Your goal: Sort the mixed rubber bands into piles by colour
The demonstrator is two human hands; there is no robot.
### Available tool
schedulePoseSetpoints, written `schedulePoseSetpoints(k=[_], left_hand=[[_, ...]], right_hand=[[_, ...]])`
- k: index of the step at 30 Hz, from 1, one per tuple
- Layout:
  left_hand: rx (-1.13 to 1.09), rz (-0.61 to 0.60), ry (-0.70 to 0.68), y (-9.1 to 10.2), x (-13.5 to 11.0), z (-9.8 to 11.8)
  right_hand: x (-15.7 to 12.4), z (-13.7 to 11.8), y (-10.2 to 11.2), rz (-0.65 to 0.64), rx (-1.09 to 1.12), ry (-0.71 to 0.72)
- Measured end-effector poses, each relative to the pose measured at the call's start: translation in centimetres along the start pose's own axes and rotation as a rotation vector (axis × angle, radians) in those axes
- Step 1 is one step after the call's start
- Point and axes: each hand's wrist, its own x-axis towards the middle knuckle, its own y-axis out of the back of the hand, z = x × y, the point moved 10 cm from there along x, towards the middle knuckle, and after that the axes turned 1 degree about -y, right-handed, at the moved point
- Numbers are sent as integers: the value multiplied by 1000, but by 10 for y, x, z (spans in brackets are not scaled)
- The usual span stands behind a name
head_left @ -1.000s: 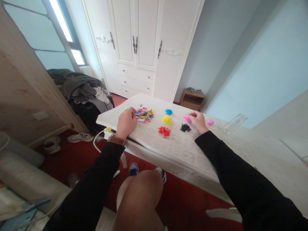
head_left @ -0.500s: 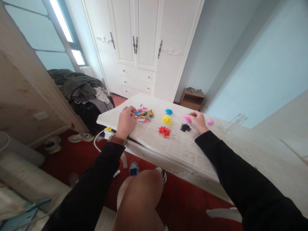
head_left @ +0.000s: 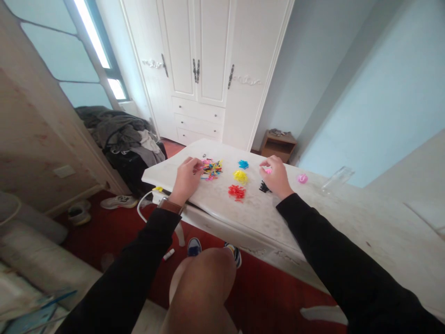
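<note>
In front of you stood a white table point(head_left: 250, 218) with a carved side and curved legs point(head_left: 323, 314), over a red floor point(head_left: 274, 292). On the far side you faced a white wardrobe point(head_left: 212, 46), its doors shut, with dark handles point(head_left: 198, 71) and three drawers point(head_left: 198, 123) low in the middle. To its right, a brown cabinet point(head_left: 267, 151), open-fronted, stood near the pale blue wall point(head_left: 358, 102). On your left was a patterned wall point(head_left: 21, 134); farther off, bright light filled a narrow window point(head_left: 92, 32).
</note>
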Motion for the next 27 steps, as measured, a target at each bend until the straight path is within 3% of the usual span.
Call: schedulePoseSetpoints(k=[4, 7, 13, 27], left_hand=[[-154, -78, -26, -21, -6, 28], [-323, -146, -59, -41, -8, 48], [-576, -257, -2, -70, -10, 51], [-613, -368, -15, -78, -16, 53]], right_hand=[[-10, -49, -19, -136, 108, 134], [-18, -69, -28, -211, 147, 187], [-25, -74, -36, -280, 167, 193], [-27, -80, -39, -283, 233, 176]])
